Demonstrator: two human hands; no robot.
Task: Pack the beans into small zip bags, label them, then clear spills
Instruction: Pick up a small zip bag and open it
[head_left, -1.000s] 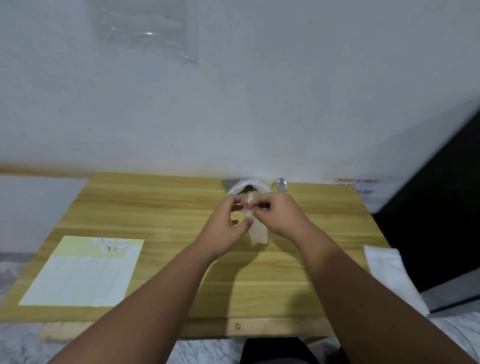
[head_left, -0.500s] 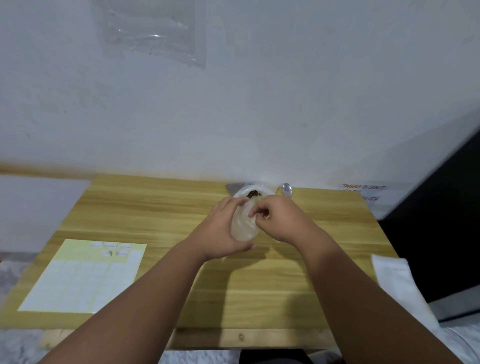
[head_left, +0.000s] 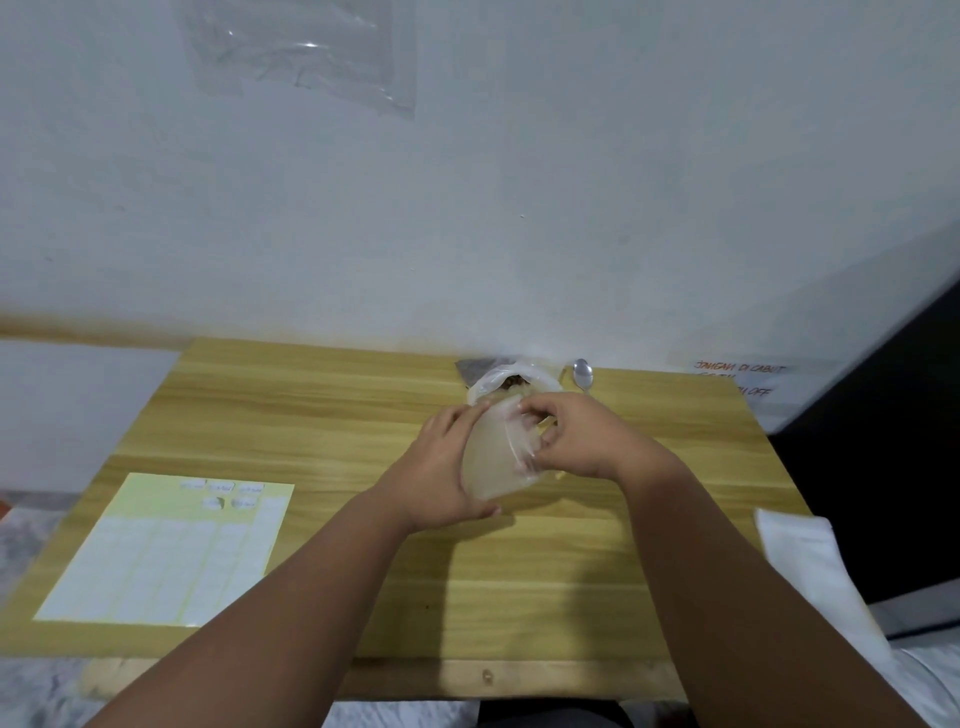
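I have both hands, left hand (head_left: 441, 467) and right hand (head_left: 576, 436), pinched on the empty zip bag (head_left: 493, 462); tugging its mouth clumsily could knock the open bean bag (head_left: 511, 382) behind.

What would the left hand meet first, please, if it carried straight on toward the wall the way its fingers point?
Probably the open bag of beans just beyond the small zip bag that the left hand holds; depth is unclear, so it might pass beside it.
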